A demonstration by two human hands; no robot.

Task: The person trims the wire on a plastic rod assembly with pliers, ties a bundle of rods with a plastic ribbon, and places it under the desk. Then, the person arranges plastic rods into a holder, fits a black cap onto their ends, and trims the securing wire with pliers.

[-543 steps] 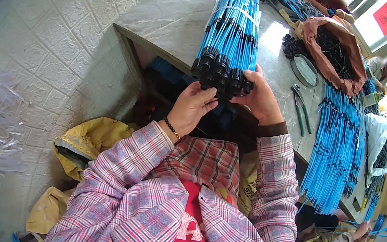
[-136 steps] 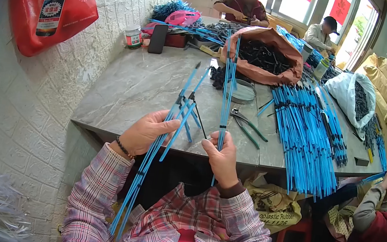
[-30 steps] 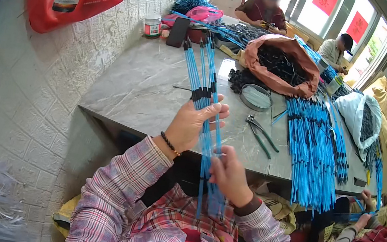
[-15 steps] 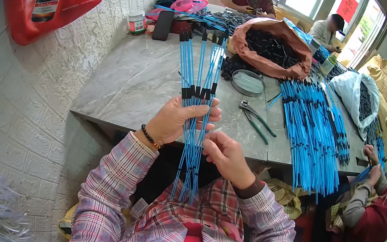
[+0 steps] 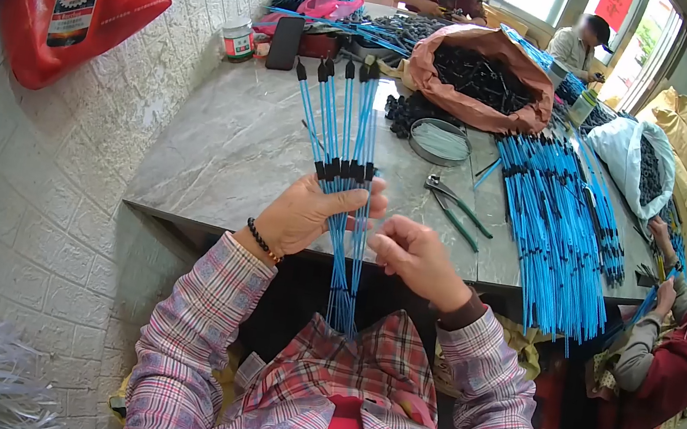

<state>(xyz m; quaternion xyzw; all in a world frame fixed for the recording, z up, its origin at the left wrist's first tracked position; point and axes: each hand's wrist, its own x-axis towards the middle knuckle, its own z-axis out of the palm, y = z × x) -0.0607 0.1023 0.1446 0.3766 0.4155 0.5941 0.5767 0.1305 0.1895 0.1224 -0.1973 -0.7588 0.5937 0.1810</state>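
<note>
My left hand (image 5: 310, 212) is wrapped round a bunch of thin blue rods (image 5: 339, 289), held upright in front of me. Black caps sit on their top ends, and a row of black sleeves (image 5: 344, 170) lies just above my thumb. Above the hand the rods fan out; below it they run close together down to my lap. My right hand (image 5: 421, 259) hovers just right of the rods, thumb and fingers curled together. Whatever it may pinch is hidden. Green-handled pliers (image 5: 458, 211) lie on the grey table (image 5: 221, 145) beyond it.
A big pile of blue rods (image 5: 550, 244) overhangs the table's front edge at right. Behind the pliers are a round tin (image 5: 440, 143) and an orange sack of black parts (image 5: 481, 80). A phone (image 5: 285, 43) lies farther back. Other people work at the far side and right.
My right hand has moved a little to the right, away from the rods. The rods' upper ends have spread wider to the left, and their lower ends have drawn together.
</note>
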